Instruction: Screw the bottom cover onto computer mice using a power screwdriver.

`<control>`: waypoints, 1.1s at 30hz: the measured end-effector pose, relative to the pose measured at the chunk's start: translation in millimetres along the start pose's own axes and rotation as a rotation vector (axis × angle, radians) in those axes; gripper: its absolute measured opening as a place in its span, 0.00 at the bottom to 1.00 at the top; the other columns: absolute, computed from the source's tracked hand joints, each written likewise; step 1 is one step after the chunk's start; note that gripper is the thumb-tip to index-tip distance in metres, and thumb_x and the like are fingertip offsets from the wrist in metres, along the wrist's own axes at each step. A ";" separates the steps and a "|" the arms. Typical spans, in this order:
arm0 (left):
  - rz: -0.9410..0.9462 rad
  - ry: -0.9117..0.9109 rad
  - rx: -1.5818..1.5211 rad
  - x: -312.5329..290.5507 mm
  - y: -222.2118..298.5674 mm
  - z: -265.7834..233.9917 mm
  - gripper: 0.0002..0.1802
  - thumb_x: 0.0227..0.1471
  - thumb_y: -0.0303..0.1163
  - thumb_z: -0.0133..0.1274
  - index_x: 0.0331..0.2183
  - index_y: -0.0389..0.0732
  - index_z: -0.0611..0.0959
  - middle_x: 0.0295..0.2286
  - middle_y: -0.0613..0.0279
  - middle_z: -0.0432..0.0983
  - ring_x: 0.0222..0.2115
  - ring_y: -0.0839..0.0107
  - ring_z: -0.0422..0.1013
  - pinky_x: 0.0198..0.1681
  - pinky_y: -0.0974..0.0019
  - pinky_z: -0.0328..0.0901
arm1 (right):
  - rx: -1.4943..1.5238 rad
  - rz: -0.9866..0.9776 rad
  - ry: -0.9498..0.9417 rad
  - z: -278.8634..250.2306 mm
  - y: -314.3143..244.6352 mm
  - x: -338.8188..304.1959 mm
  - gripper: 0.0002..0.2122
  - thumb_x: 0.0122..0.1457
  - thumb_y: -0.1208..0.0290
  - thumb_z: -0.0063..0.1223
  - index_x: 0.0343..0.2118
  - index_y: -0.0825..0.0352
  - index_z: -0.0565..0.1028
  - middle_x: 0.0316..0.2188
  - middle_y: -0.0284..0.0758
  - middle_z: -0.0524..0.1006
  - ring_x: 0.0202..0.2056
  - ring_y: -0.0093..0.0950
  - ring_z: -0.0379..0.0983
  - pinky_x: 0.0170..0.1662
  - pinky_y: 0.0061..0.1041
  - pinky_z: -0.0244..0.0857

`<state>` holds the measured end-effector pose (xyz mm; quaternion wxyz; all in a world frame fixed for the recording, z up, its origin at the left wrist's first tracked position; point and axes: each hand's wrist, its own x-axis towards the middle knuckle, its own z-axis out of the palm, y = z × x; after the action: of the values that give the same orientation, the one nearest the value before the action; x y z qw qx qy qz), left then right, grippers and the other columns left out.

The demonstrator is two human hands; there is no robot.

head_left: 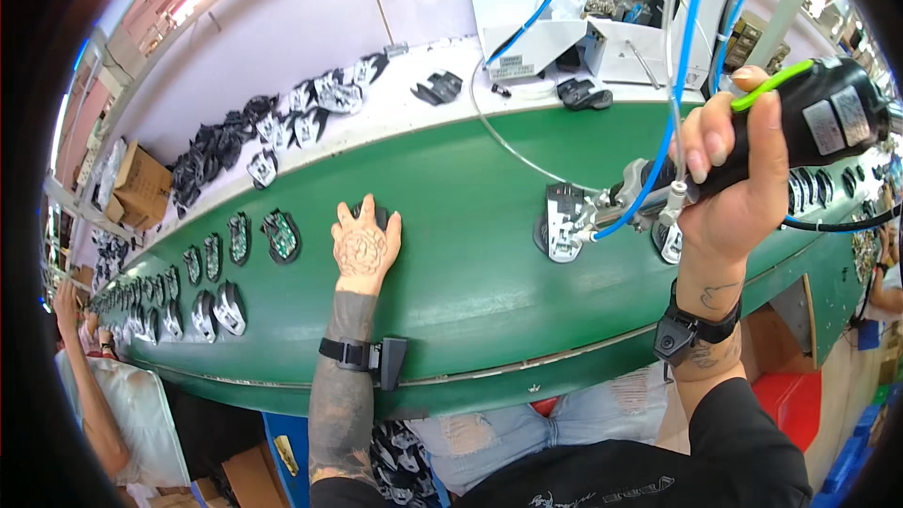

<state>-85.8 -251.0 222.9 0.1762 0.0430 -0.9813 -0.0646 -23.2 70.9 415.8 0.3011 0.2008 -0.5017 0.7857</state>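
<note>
My left hand (363, 243) lies over a dark computer mouse part (380, 216) on the green belt (451, 292), fingers curled down around it; most of that part is hidden under the palm. Raised at the right, my right hand (738, 165) is wrapped around a black screwdriver (814, 127) with a bright green lever. The screwdriver's front end points down-left, toward a white-and-black mouse shell (565, 226) on the belt. A second mouse shell (669, 240) sits just below the tool, partly hidden by its fittings.
Rows of mouse halves (226, 309) and circuit-board halves (280, 237) line the belt at left. Loose shells (324, 94) and white boxes (531, 33) stand on the back ledge. Blue air hoses (691, 38) hang by my right hand. Other people work at both sides.
</note>
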 end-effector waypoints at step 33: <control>-0.474 -0.863 -2.508 -39.4 97.8 -43.3 0.33 0.51 0.37 0.45 0.58 0.39 0.60 0.51 0.49 0.64 0.44 0.57 0.69 0.44 0.53 0.71 | 0.219 0.141 -0.485 -1.0 12.1 14.0 0.21 0.65 0.50 0.36 0.54 0.58 0.64 0.26 0.26 0.68 0.25 0.22 0.65 0.38 0.27 0.57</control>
<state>-39.8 -155.0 263.7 -0.2394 -0.0022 -0.2065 -0.9487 -41.8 71.8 415.9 0.0931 0.3788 -0.4840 0.7833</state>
